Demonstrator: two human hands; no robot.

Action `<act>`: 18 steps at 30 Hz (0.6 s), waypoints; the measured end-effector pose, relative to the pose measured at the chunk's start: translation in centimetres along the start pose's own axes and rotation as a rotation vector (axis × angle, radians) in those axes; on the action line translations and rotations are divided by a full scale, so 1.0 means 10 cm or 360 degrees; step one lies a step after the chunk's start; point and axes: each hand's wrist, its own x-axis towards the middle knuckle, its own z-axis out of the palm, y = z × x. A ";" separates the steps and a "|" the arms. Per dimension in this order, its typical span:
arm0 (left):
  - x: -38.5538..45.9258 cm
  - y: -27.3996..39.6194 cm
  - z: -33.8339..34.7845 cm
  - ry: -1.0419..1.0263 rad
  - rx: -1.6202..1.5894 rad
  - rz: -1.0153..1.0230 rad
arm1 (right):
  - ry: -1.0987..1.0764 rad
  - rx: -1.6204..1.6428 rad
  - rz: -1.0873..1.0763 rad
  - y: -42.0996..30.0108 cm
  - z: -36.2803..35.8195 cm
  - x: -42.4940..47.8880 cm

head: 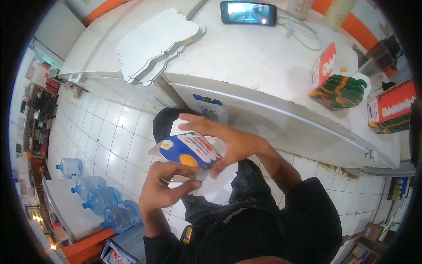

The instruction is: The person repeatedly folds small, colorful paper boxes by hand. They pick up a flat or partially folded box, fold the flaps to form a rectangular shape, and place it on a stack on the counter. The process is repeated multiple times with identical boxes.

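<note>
A printed paperboard food carton (188, 150), blue with yellow and white shapes, is held above the lap between both hands. My left hand (171, 184) pinches its lower edge between thumb and fingers. My right hand (221, 138) grips the other side, thumb at the near corner and fingers spread over the far side. White unfolded flaps stick out at its edges. White paperboard (219, 188) lies on the lap beneath. On the white worktop, a pile of flat white carton blanks (158, 43) sits at the left, and nested printed cartons (339, 85) stand at the right.
A phone (249, 14) with a lit screen and a white cable (305, 33) lie at the back of the worktop. More stacked cartons (392, 109) stand at the far right edge. Several blue water jugs (122, 216) lie at the lower left, near a grey bin (123, 247).
</note>
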 end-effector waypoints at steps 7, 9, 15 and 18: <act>0.02 0.08 -0.03 -0.0054 0.0424 0.0473 | -0.0220 0.0319 -0.0006 0.05 0.05 0.07; -0.02 -0.01 -0.03 0.0362 0.0537 0.0825 | 0.0040 0.0202 -0.0059 0.05 0.03 0.04; 0.21 -0.33 0.07 0.1236 0.0270 0.1030 | 0.0499 0.0201 -0.0373 -0.09 -0.05 -0.09; 0.07 -0.74 0.20 0.0531 0.0183 0.0469 | 0.0440 0.0232 -0.0368 -0.12 0.08 -0.10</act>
